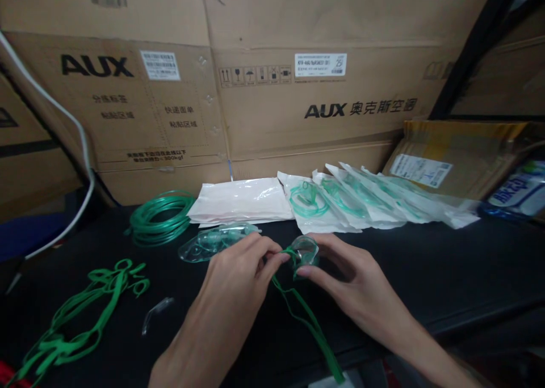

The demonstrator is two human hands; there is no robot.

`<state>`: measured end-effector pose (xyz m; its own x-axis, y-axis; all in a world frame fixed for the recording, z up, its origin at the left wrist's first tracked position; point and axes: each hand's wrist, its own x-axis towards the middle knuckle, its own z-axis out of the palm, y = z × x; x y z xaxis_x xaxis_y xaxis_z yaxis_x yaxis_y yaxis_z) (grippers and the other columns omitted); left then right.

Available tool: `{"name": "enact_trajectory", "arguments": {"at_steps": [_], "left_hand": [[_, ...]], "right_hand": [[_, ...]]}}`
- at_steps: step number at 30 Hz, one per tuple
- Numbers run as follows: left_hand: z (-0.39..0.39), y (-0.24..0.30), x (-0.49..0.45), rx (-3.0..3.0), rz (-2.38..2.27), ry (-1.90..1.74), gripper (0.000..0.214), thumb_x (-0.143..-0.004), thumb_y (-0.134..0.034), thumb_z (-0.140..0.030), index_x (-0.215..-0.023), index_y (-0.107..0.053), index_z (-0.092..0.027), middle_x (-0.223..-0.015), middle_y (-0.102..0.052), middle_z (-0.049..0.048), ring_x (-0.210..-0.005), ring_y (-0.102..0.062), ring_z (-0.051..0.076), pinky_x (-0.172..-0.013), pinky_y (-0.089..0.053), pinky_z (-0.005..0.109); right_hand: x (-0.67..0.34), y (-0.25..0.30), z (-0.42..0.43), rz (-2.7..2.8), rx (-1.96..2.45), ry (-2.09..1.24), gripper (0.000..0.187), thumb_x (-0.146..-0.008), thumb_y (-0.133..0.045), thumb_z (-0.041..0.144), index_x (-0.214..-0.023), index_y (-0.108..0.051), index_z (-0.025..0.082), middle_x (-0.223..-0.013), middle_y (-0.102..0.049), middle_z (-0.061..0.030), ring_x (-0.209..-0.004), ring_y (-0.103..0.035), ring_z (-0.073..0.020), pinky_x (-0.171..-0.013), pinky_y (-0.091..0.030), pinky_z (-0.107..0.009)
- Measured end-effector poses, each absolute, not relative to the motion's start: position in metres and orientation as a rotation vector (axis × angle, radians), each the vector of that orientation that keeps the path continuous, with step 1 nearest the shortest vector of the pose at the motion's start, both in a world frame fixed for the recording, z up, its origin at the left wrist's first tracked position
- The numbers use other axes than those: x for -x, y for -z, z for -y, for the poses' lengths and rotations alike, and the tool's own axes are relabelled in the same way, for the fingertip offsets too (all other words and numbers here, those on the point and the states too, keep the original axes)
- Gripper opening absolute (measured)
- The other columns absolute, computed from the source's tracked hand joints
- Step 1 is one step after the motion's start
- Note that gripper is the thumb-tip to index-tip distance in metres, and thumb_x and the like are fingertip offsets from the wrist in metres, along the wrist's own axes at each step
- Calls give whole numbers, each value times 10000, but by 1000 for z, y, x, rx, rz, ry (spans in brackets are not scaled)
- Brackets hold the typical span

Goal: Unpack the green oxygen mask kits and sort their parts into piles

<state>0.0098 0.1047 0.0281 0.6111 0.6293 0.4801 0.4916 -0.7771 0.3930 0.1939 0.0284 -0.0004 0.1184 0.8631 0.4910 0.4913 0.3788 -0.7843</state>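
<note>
My right hand (347, 266) grips a small clear green-tinted mask (306, 252) between thumb and fingers. At the mask's left side, my left hand (247, 266) pinches a green elastic strap (313, 317), whose loop hangs down toward the table's front edge. Whether the strap passes through the mask's edge is too small to tell. Just behind my left hand lie more clear green mask parts (213, 240), partly covered by that hand. A short clear bent tube (156, 313) rests left of my left forearm.
Loose green straps (96, 314) lie on the black table at left. Behind them sits coiled green tubing (162, 218). White pouches (240, 201) are stacked at the back, beside several filled packets (315, 203). Large cardboard boxes (264, 110) wall off the rear; a white cable (83, 144) hangs at left.
</note>
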Motion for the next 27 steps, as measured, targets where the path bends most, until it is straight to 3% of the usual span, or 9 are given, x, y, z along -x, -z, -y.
{"name": "enact_trajectory", "arguments": {"at_steps": [8,12,20,27], "left_hand": [[-117,-38,14,-2700,-1049,-672,160,-953,-625,-304,-880,-745,-226,-898,-759,2,-833,-712,207,-733,-463,284],[-118,-41,18,-2647,-1013,-722,135,-926,-674,-313,-892,-779,-235,-906,-781,-10,-836,-721,198,-755,-477,271],[-113,-42,5,-2493,-841,-942,162,-861,-738,-124,-893,-822,-258,-835,-792,-53,-727,-709,114,-668,-482,192],[-100,-36,-2,-2548,-878,-803,114,-915,-691,-186,-866,-793,-205,-861,-765,-8,-789,-684,150,-728,-471,241]], "right_hand": [[-199,6,-32,1557,1356,-46,242,-902,-711,271,-1137,-673,230,-1126,-748,-57,-1022,-710,-233,-943,-550,-333],[-199,6,-31,1579,1351,-38,249,-894,-725,288,-1130,-672,229,-1116,-750,-56,-1004,-716,-232,-931,-557,-328],[-194,2,-27,1747,1228,-50,275,-894,-717,193,-1158,-644,218,-1106,-737,-34,-1015,-707,-174,-930,-549,-245],[-194,9,-26,1806,1194,53,285,-919,-694,249,-1193,-615,265,-1130,-728,-13,-1000,-713,-167,-940,-548,-232]]}}
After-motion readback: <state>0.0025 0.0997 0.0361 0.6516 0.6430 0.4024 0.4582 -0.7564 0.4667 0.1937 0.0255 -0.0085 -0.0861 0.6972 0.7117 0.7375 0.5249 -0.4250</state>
